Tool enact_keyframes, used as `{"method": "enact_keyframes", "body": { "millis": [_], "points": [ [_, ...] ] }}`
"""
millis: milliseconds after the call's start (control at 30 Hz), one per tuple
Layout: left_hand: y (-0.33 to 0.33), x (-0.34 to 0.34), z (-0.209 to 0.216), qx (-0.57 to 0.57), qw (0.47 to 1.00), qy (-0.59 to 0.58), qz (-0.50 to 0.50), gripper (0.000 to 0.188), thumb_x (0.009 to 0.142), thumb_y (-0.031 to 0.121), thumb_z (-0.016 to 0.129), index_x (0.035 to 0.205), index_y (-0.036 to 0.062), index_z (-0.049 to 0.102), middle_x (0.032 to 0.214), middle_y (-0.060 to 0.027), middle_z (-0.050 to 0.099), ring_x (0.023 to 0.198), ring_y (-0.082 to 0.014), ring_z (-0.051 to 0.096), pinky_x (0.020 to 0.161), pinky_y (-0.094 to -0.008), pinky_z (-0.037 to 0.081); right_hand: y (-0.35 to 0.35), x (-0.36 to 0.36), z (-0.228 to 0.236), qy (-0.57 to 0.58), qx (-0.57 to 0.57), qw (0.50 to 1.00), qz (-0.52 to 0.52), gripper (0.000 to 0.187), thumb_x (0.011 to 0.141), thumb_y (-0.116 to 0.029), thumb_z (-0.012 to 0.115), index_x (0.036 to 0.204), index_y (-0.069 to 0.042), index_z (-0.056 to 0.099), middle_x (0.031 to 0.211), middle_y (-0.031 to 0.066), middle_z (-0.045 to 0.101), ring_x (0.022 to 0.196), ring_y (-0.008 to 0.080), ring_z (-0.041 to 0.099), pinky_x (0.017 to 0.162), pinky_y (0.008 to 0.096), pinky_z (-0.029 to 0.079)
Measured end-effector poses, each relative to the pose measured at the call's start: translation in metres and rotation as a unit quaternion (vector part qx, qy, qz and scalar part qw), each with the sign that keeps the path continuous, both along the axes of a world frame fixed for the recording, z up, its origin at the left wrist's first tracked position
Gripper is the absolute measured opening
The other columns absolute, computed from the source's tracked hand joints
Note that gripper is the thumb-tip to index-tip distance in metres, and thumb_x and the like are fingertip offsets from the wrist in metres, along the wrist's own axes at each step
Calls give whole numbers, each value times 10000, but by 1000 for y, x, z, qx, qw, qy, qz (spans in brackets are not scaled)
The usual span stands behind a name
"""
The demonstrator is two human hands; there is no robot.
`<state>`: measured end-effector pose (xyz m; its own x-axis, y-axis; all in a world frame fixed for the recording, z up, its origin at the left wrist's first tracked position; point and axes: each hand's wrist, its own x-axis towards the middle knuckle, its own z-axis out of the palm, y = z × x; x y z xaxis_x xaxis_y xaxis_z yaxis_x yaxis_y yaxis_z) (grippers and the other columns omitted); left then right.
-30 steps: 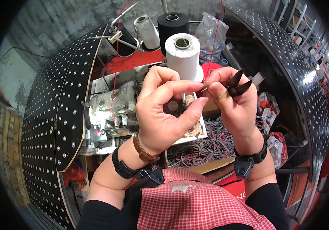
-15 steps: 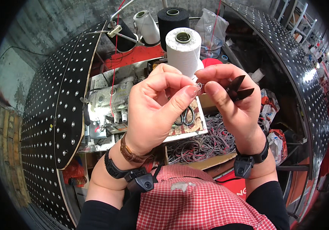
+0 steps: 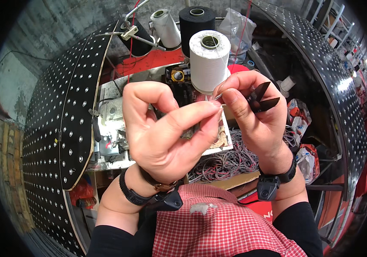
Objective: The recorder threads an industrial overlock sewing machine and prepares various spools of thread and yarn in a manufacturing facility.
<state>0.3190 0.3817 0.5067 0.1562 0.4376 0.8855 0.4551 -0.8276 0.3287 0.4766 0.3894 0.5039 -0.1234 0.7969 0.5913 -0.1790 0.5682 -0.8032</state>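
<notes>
We could pass low between our left hand [image 3: 166, 135] and right hand [image 3: 258, 118]; ahead, the white yarn cone [image 3: 209, 66] blocks us, and studded black panels [image 3: 57, 113] wall both sides.

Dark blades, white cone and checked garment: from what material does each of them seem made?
Dark blades in the right hand: probably metal with dark, matt finish, being thin and sharply pointed; plastic is possible. White cone: likely thread, matt, wound around a hollow greenish core; fibre unclear. Checked garment: seemingly woven cloth, dull, with soft folds.
</notes>
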Motion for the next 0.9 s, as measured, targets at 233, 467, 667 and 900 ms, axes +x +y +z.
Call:
{"method": "enact_keyframes", "body": {
  "millis": [233,467,667,900],
  "points": [
    [4,6,-3,-12,998,-39,49,283,614,13,731,885,81,689,753,5,352,701,-128,350,618,-215,304,2,-5,-3,1,2,1000,-16,105,863,-71,548,924,14,539,761,18,582,657,47,521,577,176,431],
    [13,6,-5,42,998,-28,39,284,599,3,731,874,53,682,742,-15,381,588,-116,368,489,-223,311,1,-7,-5,6,-4,999,-35,107,847,-67,575,914,14,556,775,17,596,676,46,537,595,177,443],
    [17,6,-7,110,990,40,84,247,588,33,737,826,57,673,754,-22,386,606,-135,387,507,-238,327,5,-3,-7,-67,100,986,-116,97,790,-33,622,864,16,582,726,46,617,648,79,577,585,208,469],
    [12,9,-9,-142,974,-151,-91,101,595,2,659,690,29,636,775,-26,399,715,-122,413,637,-218,357,11,23,8,-238,243,915,-216,308,539,58,660,824,-5,563,708,80,590,616,210,593,563,269,470]
  ]
}}
